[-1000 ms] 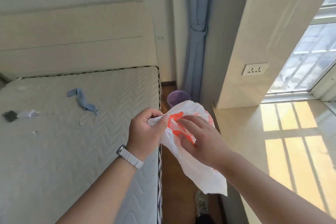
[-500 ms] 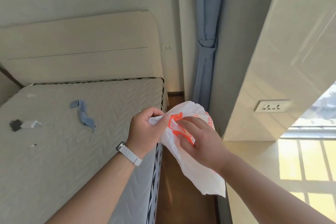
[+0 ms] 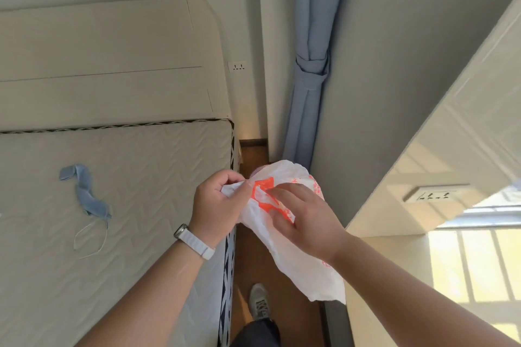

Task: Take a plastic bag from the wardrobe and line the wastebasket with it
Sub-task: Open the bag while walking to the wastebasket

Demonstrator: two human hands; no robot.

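Here, beside a bare mattress (image 3: 141, 234) where a blue face mask (image 3: 84, 194) lies, a person's left hand (image 3: 218, 205) pinches the crumpled top edge of the white plastic bag (image 3: 304, 270) between thumb and curled fingers; the bag trails down and rightward from both hands over the floor strip (image 3: 253, 256) between mattress and sill (image 3: 389, 290). The right hand (image 3: 307, 222), close against the left, lays nearly straight fingers on the orange print, thumb hidden, so its grip cannot be told. The wastebasket is not plainly in view; the bag's mouth looks unopened
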